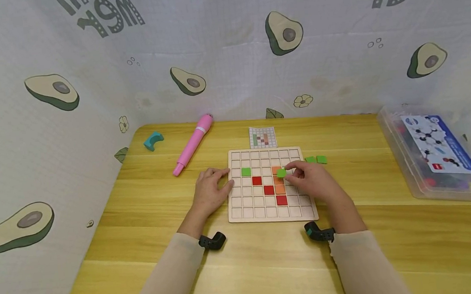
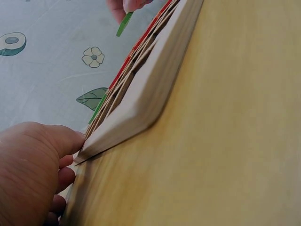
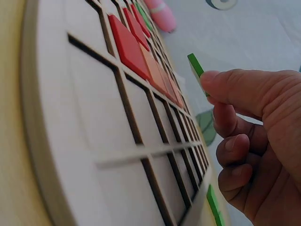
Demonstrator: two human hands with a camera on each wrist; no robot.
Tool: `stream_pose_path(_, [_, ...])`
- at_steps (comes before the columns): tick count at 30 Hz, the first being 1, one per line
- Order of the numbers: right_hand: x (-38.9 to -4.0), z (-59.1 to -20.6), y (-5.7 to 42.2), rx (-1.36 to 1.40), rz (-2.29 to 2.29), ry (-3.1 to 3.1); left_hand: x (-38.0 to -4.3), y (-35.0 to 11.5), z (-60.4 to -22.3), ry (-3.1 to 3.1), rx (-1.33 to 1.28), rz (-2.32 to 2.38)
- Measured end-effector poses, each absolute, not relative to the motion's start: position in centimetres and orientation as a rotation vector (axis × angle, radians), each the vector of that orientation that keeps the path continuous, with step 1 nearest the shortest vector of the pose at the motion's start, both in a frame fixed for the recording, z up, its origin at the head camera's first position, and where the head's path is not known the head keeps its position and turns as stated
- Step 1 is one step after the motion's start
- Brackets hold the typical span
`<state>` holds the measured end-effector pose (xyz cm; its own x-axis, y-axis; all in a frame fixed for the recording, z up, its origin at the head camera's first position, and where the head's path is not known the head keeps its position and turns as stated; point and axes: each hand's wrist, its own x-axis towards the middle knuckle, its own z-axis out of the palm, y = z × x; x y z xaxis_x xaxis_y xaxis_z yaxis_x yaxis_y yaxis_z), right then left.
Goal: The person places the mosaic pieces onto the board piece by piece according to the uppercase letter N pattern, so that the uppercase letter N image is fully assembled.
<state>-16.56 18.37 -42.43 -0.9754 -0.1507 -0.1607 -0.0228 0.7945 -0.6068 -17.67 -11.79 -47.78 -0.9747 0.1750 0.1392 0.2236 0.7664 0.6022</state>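
Observation:
A wooden grid board (image 1: 251, 214) lies on the table with square tiles set in its cells. Three red tiles (image 1: 269, 190) run in a diagonal, orange tiles (image 1: 280, 190) form a column partly hidden by my right hand, and one green tile (image 1: 246, 171) sits at the upper left. My right hand (image 1: 316, 179) pinches another green tile (image 3: 196, 70) between thumb and index finger, held above the board and apart from it. With thumb and fingertips, my left hand (image 1: 211, 191) touches the board's left edge. Two loose green tiles (image 1: 321, 159) lie just right of the board.
A small printed grid card (image 1: 262, 137) lies behind the board. At the back left are a pink pen-shaped object (image 1: 193, 143) and a teal curved piece (image 1: 153, 140). A clear lidded box (image 1: 414, 168) stands at the right, near the patterned cloth backdrop (image 1: 227, 49).

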Motion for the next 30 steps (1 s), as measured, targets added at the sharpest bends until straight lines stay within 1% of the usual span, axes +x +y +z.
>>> stream_pose_path(12, [-16.7, -42.9, 14.6, -0.313, -0.923, 2.751, -17.7, -11.8, -47.7, -2.885, -0.324, -0.996])
stream_pose_path(30, [-17.1, -42.7, 10.8, -0.322, -0.83, 2.779, -17.7, -11.9, -47.6, -2.882, -0.333, -0.974])
